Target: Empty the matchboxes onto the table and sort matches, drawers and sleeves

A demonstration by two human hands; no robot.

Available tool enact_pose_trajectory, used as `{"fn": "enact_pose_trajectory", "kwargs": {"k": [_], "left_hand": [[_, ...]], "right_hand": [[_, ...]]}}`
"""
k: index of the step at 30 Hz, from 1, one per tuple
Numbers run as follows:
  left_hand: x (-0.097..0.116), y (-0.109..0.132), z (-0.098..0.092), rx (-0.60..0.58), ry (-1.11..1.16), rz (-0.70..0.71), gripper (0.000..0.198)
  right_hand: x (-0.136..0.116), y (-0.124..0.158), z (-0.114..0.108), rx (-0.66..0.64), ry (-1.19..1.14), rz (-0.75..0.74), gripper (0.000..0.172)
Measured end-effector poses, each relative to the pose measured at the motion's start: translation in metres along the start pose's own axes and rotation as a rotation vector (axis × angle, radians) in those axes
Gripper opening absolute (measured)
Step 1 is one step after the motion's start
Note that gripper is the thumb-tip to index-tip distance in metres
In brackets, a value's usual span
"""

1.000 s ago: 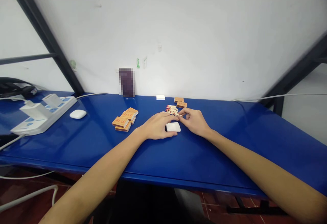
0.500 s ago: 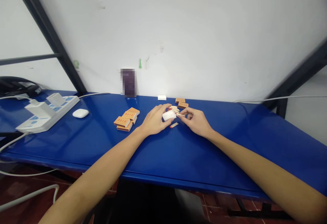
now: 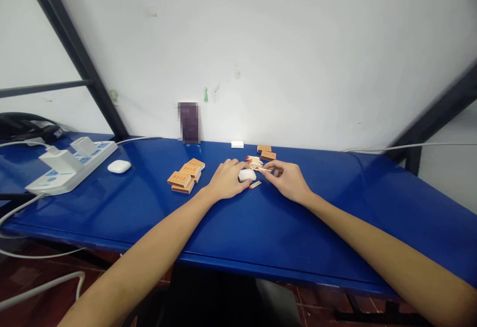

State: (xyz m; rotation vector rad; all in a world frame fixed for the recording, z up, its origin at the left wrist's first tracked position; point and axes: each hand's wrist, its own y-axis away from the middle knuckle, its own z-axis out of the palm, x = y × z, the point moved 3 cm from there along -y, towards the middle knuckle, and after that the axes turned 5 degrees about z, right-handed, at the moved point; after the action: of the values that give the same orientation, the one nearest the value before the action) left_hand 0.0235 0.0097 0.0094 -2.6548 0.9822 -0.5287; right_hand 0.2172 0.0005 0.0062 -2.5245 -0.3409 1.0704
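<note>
My left hand is closed around a small white matchbox tray, held just above the blue table. My right hand pinches a single match beside the tray. A loose pile of red-tipped matches lies just behind both hands. Two or three matches lie on the table under the tray.
A stack of orange matchboxes sits left of my left hand, and two more orange boxes lie behind the pile. A white tray rests near the wall. A power strip and a white earbud case are far left.
My left hand lifted the white tray off the table and holds it between the hands. A few matches now lie where the tray stood. My right hand stayed nearly still.
</note>
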Motion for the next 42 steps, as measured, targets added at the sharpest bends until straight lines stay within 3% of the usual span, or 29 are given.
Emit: {"fn": "enact_pose_trajectory", "kwargs": {"k": [6, 17, 21, 27, 42], "left_hand": [[0.005, 0.001, -0.002, 0.014, 0.043, 0.075, 0.042], [0.004, 0.001, -0.001, 0.026, 0.135, 0.155, 0.038], [0.004, 0.000, 0.000, 0.011, 0.139, 0.160, 0.035], [0.006, 0.000, -0.002, 0.014, 0.161, 0.226, 0.032], [0.007, 0.000, -0.004, 0.029, 0.217, 0.265, 0.028]], "right_hand": [[-0.007, 0.005, 0.005, -0.049, 0.033, -0.210, 0.015], [-0.009, 0.005, 0.000, 0.028, 0.135, -0.399, 0.014], [-0.009, 0.005, 0.000, -0.004, 0.181, -0.447, 0.014], [-0.010, 0.002, 0.000, -0.112, 0.200, -0.417, 0.017], [-0.013, 0.000, 0.001, -0.207, 0.118, -0.323, 0.017]]}}
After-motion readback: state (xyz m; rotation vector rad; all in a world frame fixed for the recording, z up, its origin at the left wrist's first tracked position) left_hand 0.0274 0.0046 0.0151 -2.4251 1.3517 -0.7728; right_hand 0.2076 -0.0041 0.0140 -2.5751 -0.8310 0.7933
